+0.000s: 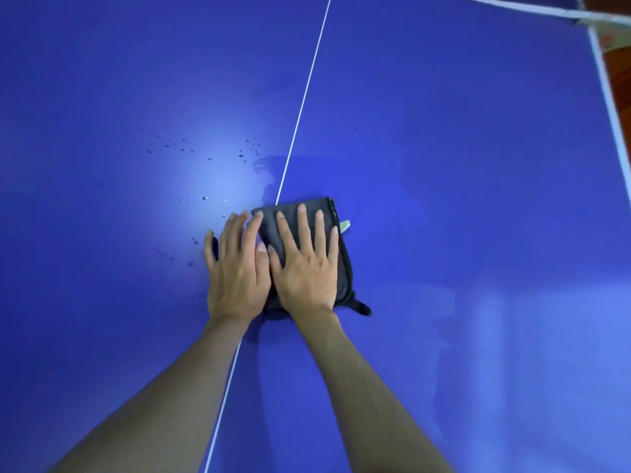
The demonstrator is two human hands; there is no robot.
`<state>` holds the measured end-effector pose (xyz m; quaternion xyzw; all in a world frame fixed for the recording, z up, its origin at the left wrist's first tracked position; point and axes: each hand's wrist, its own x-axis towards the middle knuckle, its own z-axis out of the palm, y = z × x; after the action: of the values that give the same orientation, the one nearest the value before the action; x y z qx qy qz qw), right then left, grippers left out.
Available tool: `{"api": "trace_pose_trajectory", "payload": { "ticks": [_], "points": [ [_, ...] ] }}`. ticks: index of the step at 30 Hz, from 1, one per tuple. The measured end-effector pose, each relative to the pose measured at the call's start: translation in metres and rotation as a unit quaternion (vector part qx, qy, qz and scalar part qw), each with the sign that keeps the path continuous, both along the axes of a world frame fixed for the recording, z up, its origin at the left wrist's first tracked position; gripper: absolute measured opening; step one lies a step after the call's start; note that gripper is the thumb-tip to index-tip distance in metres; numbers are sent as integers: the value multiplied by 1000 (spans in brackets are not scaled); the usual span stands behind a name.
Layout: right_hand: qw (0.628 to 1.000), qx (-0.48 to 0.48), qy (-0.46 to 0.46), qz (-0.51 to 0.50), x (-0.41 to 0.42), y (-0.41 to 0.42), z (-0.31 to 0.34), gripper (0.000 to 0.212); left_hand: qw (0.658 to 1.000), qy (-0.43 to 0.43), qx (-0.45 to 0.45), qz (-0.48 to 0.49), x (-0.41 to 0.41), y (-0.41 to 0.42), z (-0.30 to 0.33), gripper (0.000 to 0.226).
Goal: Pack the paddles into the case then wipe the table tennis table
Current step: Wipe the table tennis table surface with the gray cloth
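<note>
A folded dark grey cloth (329,213) with a small pale tag lies on the blue table tennis table (461,165), just right of the white centre line (300,107). My right hand (304,264) presses flat on the cloth with its fingers spread. Beside it, my left hand (235,268) lies flat too, partly on the cloth's left edge and partly on the bare table. Water droplets (205,158) dot the surface to the left of and beyond the hands. A wet streak (269,165) shows beyond the cloth. No paddles or case are in view.
The table's white right edge line (611,97) runs down the far right side, with brown floor beyond it. The net's white top band (532,8) crosses the upper right corner.
</note>
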<state>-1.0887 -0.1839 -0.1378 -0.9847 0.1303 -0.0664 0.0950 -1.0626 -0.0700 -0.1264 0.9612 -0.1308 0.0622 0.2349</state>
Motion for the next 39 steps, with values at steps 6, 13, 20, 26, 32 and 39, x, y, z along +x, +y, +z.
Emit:
{"api": "trace_pose_trajectory", "payload": {
  "ticks": [6,13,20,26,32,39],
  "points": [
    [999,0,-8,-49,-32,-56,0,61,999,-15,-8,-48,-9,15,16,48],
    [969,19,27,-245,-143,-170,8,68,991,-9,91,-100,-68,81,13,48],
    [951,29,69,-299,-157,-172,8,71,988,-9,126,-91,-83,94,5,49],
    [968,-6,29,-251,-95,-72,1,68,988,4,122,-94,-83,95,5,52],
    [998,-18,17,-60,-50,54,3,64,991,-1,97,-87,-83,96,6,54],
    [999,3,-3,51,-69,55,2,61,992,-8,93,-87,-86,95,6,56]
  ]
}}
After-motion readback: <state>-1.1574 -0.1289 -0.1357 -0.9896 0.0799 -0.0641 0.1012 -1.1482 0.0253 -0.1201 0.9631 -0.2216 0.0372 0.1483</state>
